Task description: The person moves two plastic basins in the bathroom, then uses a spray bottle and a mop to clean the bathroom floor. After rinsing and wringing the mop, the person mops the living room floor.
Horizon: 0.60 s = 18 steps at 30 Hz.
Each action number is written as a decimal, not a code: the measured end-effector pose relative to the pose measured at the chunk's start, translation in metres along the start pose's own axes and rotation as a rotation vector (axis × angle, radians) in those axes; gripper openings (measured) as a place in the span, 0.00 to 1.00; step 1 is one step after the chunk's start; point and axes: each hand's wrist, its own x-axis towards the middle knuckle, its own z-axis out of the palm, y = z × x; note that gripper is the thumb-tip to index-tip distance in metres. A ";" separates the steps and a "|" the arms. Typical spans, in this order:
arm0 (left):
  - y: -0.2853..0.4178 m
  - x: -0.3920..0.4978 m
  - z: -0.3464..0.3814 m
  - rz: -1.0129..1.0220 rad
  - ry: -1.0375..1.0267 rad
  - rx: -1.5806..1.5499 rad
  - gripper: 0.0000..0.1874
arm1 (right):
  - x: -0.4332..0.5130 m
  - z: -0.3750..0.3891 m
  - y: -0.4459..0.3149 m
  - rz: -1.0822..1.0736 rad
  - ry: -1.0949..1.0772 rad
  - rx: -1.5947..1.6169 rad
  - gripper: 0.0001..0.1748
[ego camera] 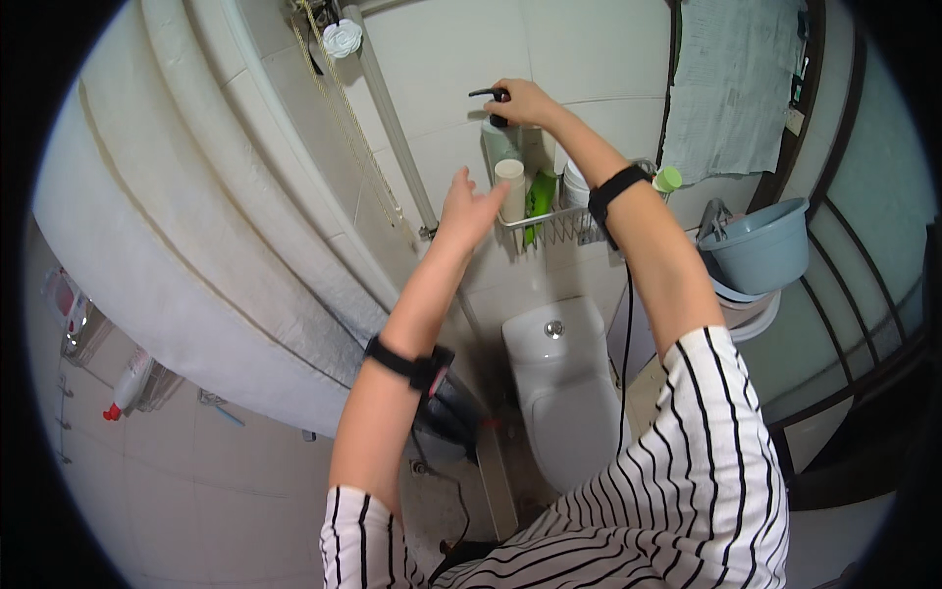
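Observation:
A pale green pump bottle (500, 140) with a black pump head (500, 118) stands at the left end of a wire wall rack (559, 221). My right hand (521, 101) is closed around the pump head from the right. Lower and to the left, my left hand (475, 202) has its fingers apart and holds nothing. Its thumb is near a cream cylindrical bottle (510, 188) at the rack's front corner; whether they touch I cannot tell. Beside that bottle are a bright green packet (542, 193) and a white tub (576, 184), partly hidden by my right forearm.
Below the rack is a closed white toilet (563, 405). A black cable (626, 353) hangs to its right. Blue basins (762, 247) are stacked at the right by a faucet (714, 219). A white curtain (213, 243) hangs along the left, near a wall pipe (394, 118).

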 end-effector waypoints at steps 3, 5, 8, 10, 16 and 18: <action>-0.021 0.080 0.030 -0.138 0.152 -0.125 0.47 | -0.006 0.009 -0.001 -0.057 0.161 -0.057 0.27; -0.032 0.121 0.046 -0.107 0.234 0.043 0.44 | -0.012 0.013 -0.003 0.011 0.089 0.179 0.28; -0.046 0.153 0.054 0.122 0.188 -0.068 0.37 | -0.032 0.014 -0.005 -0.125 0.113 0.268 0.28; -0.050 0.161 0.055 0.145 0.145 -0.066 0.36 | -0.057 0.008 0.002 -0.103 0.326 0.083 0.27; -0.051 0.159 0.057 0.238 0.157 0.128 0.34 | -0.116 0.020 0.028 0.304 -0.116 -0.458 0.26; -0.051 0.157 0.059 0.210 0.164 0.080 0.35 | -0.125 0.039 0.035 0.373 -0.118 -0.430 0.25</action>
